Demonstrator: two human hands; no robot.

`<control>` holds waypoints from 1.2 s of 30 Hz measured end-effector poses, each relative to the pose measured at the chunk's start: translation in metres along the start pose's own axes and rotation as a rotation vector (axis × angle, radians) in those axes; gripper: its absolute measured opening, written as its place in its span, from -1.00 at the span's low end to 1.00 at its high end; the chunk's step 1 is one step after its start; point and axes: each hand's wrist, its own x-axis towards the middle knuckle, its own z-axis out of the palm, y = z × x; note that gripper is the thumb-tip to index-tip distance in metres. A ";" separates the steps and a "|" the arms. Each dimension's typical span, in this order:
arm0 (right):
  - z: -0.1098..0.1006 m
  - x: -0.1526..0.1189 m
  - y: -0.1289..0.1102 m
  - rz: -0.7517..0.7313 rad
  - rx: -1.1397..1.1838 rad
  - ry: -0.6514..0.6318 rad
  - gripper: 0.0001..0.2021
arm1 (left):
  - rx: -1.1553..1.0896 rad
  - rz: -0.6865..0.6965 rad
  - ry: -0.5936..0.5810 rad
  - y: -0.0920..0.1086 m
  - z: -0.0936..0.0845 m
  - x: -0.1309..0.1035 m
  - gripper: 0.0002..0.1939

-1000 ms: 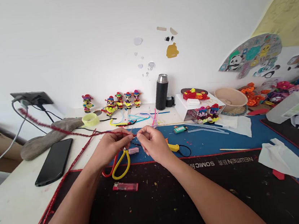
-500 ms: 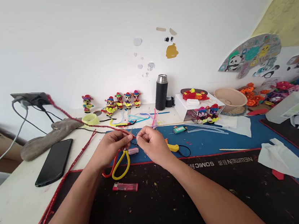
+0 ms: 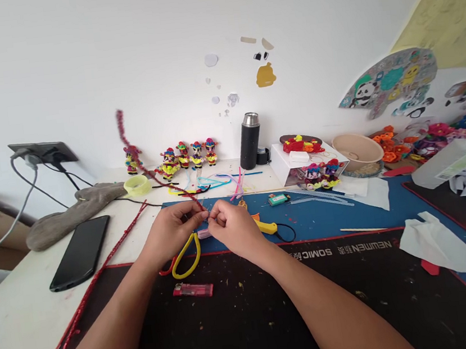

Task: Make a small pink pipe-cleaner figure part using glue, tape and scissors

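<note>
A fuzzy dark red stem point(image 3: 154, 175) rises from between my fingertips and leans up to the left, its top end in front of the wall. My left hand point(image 3: 175, 227) pinches it near its lower end. Right beside it, my right hand point(image 3: 232, 222) is closed, thumb and finger pressed together at the stem's end; what lies between them is too small to make out. Below my hands are scissors with red and yellow handles point(image 3: 188, 262), their blades hidden. Another red stem point(image 3: 100, 270) lies slanting at the left. A red lighter point(image 3: 193, 290) rests on the black mat.
A black phone point(image 3: 80, 252) and grey driftwood point(image 3: 74, 214) are at the left. Small figures point(image 3: 190, 156) and a black thermos point(image 3: 250, 141) stand at the back. A yellow glue gun point(image 3: 267, 227), a white box point(image 3: 290, 170) and a bowl point(image 3: 358, 153) are farther right.
The red stem's free end has swung to the right and up, from the wall socket to above the figures. My hands have drawn closer together. The view has shifted slightly.
</note>
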 end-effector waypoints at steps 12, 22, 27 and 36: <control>0.002 0.002 -0.001 0.071 0.306 0.001 -0.81 | -0.342 -0.147 0.016 0.013 -0.003 0.002 -0.49; 0.000 0.002 0.000 0.098 0.359 0.026 -0.79 | -0.441 -0.167 0.064 0.001 -0.005 0.003 -0.54; 0.000 0.003 0.000 0.097 0.397 0.032 -0.76 | -0.412 -0.185 0.082 0.000 -0.004 0.003 -0.53; -0.001 0.003 -0.002 0.070 0.366 0.071 -0.84 | -0.429 -0.169 0.046 0.006 -0.004 0.003 -0.57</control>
